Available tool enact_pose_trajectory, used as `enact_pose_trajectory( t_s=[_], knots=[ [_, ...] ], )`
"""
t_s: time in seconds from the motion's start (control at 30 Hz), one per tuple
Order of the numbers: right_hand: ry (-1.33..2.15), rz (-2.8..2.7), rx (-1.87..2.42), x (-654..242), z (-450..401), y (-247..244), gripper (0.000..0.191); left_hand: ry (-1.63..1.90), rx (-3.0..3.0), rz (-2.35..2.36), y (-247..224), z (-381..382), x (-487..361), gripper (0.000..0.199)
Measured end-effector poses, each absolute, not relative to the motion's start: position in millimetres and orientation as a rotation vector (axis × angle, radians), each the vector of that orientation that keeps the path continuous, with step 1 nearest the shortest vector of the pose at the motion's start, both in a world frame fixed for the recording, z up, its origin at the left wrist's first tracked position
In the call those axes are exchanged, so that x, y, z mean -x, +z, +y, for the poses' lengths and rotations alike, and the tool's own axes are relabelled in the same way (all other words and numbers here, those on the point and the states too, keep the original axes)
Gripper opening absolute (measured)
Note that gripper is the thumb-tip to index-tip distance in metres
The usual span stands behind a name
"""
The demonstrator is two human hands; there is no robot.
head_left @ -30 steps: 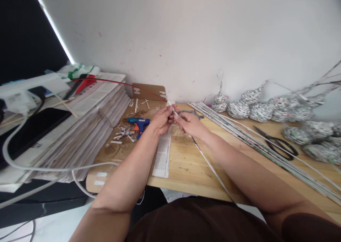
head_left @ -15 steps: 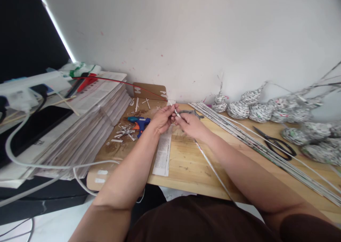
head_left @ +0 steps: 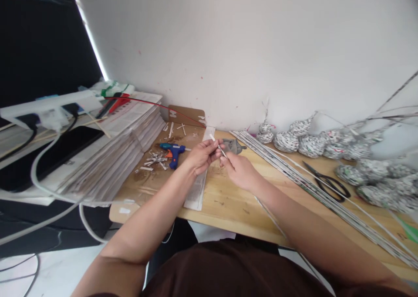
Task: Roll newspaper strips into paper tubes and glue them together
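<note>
A thin rolled-newspaper stick [head_left: 213,137] runs between both hands over the middle of the table. My left hand [head_left: 205,156] pinches it close to its far end, which pokes out past the fingertips. Thumb and fingers of my right hand [head_left: 240,168] grip the stick just to the right. Its long tail passes beneath my right forearm and off the table's front edge toward my body. Under my hands lies a flat newspaper strip [head_left: 195,196]. A small grey object [head_left: 232,146] sits just behind my right hand, partly covered.
A blue glue gun [head_left: 175,152] and cut paper bits [head_left: 156,159] lie on cardboard at left, beside a tall newspaper stack [head_left: 130,142]. To the right are long paper sticks [head_left: 294,173], black scissors [head_left: 329,186] and several woven paper gourds [head_left: 311,145] along the wall.
My view has shifted slightly. My right hand has turned and moved a little along the stick, near my left fingers. Both hands still hold it.
</note>
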State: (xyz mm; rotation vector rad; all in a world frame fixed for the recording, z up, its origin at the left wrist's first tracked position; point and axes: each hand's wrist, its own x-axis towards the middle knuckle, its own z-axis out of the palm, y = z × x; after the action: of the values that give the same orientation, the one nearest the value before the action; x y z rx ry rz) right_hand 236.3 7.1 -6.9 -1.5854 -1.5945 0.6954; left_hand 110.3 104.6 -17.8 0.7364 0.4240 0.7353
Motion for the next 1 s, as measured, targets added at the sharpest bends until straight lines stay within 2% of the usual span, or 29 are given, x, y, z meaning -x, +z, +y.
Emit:
enact_pose_trajectory(
  t_s=[0.03, 0.17, 0.23, 0.4, 0.47, 0.63, 0.7, 0.83, 1.0],
  knots=[
    [0.760, -1.588, 1.576, -233, -1, -8, 0.031, 0.743, -0.727, 0.428, -19, 95, -105, 0.008],
    [1.547, -1.360, 1.325, -225, -31, -20, 0.040, 0.721, -0.668, 0.461, -31, 53, -80, 0.011],
    [1.768, -1.309, 1.205, -222, -40, -27, 0.041, 0.723, -0.636, 0.506, -38, 35, -70, 0.013],
    [1.384, -1.469, 1.367, -209, -50, -36, 0.036, 0.814, -0.599, 0.553, -48, 12, -58, 0.018],
    [1.487, -1.368, 1.314, -204, -50, -37, 0.038, 0.809, -0.598, 0.554, -49, 10, -54, 0.021],
    [1.999, -0.996, 1.001, -200, -49, -39, 0.037, 0.764, -0.614, 0.528, -53, 8, -44, 0.024],
    [1.973, -1.017, 1.056, -199, -50, -41, 0.038, 0.751, -0.619, 0.519, -55, 7, -42, 0.024],
    [1.685, -1.184, 1.282, -196, -53, -42, 0.041, 0.758, -0.643, 0.503, -57, 3, -41, 0.023],
    [2.013, -0.947, 1.030, -197, -53, -38, 0.039, 0.756, -0.632, 0.497, -56, 0, -39, 0.022]
  ],
)
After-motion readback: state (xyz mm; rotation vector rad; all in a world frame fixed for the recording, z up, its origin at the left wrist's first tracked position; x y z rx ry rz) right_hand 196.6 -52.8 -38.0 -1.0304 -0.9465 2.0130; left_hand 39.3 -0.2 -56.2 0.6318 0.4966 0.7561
